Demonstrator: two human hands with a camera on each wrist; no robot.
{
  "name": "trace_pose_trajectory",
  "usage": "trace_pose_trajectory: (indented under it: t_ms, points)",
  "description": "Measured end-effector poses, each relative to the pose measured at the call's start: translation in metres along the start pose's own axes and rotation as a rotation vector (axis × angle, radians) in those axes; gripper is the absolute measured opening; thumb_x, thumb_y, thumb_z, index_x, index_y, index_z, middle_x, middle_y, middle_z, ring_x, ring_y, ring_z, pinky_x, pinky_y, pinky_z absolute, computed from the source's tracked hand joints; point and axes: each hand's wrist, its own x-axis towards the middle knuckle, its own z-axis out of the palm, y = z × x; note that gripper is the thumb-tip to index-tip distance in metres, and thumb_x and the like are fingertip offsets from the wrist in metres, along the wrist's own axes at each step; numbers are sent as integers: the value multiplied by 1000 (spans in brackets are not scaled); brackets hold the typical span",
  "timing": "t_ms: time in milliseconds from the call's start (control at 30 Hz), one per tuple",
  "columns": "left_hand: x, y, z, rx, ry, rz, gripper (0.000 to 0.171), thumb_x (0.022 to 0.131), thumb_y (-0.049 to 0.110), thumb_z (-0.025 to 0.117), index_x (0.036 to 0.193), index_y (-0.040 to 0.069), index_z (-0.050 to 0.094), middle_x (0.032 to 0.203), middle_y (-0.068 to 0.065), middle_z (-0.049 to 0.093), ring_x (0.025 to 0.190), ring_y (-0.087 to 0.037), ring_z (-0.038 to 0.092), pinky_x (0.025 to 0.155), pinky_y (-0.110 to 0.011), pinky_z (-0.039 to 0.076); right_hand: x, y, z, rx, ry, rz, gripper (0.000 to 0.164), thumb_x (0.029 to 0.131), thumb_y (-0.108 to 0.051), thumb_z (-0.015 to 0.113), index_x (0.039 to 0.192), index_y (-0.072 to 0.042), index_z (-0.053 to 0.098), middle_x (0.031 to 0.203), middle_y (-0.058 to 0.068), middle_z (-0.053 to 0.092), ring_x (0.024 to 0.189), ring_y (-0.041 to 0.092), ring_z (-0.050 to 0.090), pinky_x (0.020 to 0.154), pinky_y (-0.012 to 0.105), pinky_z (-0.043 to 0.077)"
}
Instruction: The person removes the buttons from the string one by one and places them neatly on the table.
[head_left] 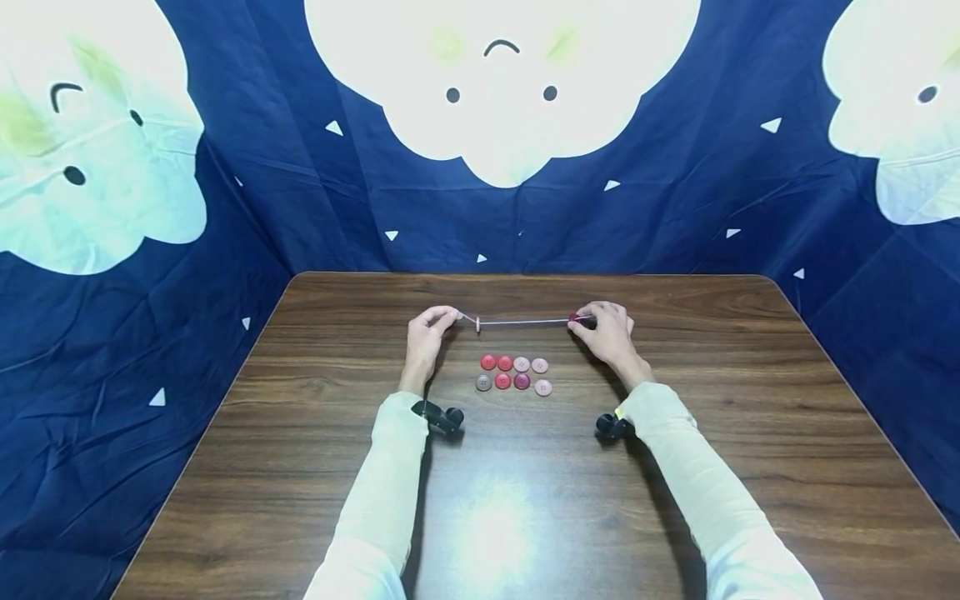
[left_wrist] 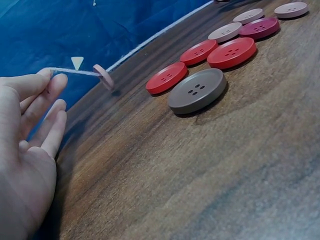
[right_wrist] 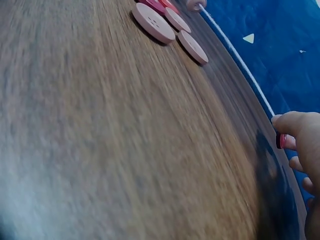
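Note:
A thin white string [head_left: 525,322] stretches nearly straight between the two hands, above the far part of the table. My left hand [head_left: 425,337] pinches its left end between thumb and forefinger, the other fingers loosely bent. A pale pink button [left_wrist: 104,77] hangs on the string on edge, a short way from the left fingertips. At the other end, my right hand [head_left: 609,333] pinches the string between thumb and fingers. A dark red button [right_wrist: 280,140] sits at the right fingertips, partly hidden by them.
Two short rows of buttons lie flat on the wooden table [head_left: 300,467] in front of the hands: a grey button [head_left: 483,382], several red ones, a magenta button [head_left: 522,381] and several pale pink ones. A blue cloth [head_left: 337,217] with white clouds hangs behind the table.

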Motion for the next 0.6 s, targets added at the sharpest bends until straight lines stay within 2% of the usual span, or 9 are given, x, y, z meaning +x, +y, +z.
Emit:
trace_pose_trajectory:
  t_ms: [600]
  points:
    - [0,0,-1,-27,3,-5,16,88,15,69,96,1,69,78,10,68,104,-37,60,90,-39,50,-6,11,-9,-18,9,32,31,88,-32,65,107,-7,64,132,19,52,131,42,30,102,58,17]
